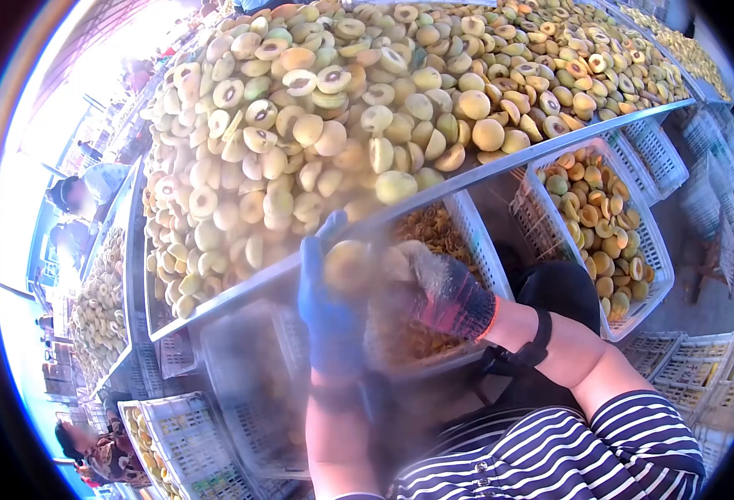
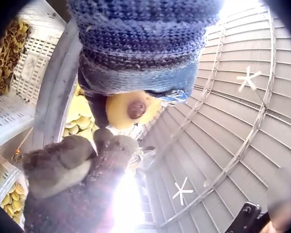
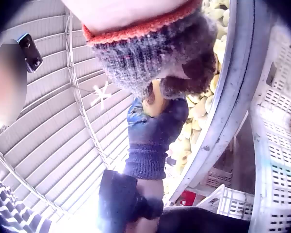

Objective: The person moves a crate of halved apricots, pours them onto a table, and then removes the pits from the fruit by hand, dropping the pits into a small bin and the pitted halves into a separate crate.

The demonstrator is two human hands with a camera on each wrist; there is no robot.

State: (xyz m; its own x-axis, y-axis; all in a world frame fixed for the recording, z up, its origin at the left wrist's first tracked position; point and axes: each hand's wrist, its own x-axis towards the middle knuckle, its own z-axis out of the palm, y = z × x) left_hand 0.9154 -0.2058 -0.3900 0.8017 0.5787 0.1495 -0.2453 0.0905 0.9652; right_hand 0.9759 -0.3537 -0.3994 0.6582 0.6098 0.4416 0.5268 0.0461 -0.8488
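Observation:
A halved yellow fruit [image 1: 348,267] with a brown pit in its cut face is held in my left hand [image 1: 327,308], which wears a blue glove. The left wrist view shows the fruit [image 2: 131,109] under the fingers of the left hand [image 2: 145,48]. Close beside the fruit is my right hand [image 1: 450,292], in a grey and dark glove with an orange cuff. In the right wrist view the curled fingers of the right hand [image 3: 160,58] meet the fruit [image 3: 155,102]; whether they hold anything is hidden. The left glove [image 3: 157,126] is beneath it.
Halved fruits are heaped on a metal-edged table [image 1: 500,171]. Below its edge stand a crate [image 1: 488,250] of brown scraps and a white crate [image 1: 663,279] of fruit halves. More crates [image 1: 188,442] stand at the lower left; people [image 1: 92,196] are at the far left.

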